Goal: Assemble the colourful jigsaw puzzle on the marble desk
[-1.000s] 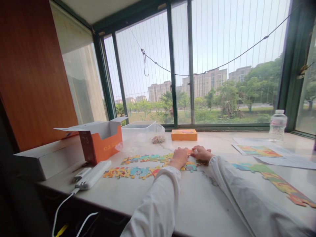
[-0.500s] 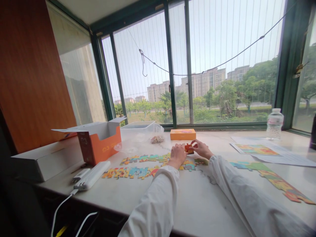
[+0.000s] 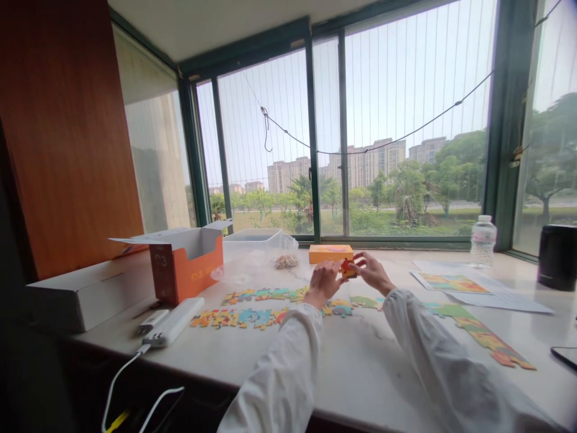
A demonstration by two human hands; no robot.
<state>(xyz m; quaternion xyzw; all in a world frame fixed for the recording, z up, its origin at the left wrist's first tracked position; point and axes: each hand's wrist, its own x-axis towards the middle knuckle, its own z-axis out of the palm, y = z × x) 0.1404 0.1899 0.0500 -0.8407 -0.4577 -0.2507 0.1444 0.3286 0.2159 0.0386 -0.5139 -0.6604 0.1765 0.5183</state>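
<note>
Just in front of the small orange box, both hands hold red-orange jigsaw puzzle pieces (image 3: 347,268) up off the table. My left hand (image 3: 323,282) grips them from the left, with its back toward me. The fingertips of my right hand (image 3: 371,272) pinch them from the right. Whether the pieces are joined, I cannot tell. Below and left of my hands lie two rows of puzzle pieces, the far row (image 3: 261,294) and the near row (image 3: 241,317). A longer joined strip (image 3: 480,332) runs to the right, partly behind my right sleeve.
An orange box (image 3: 331,254) stands by the window. An open orange carton (image 3: 187,267), a white tub (image 3: 252,238) and a white power bank (image 3: 175,323) are at left. Printed sheets (image 3: 455,282), a water bottle (image 3: 482,242) and a black cylinder (image 3: 558,258) are at right.
The view has turned slightly right and up, bringing the black cylinder further into view. My hands have lifted the puzzle pieces a little and turned them more upright.
</note>
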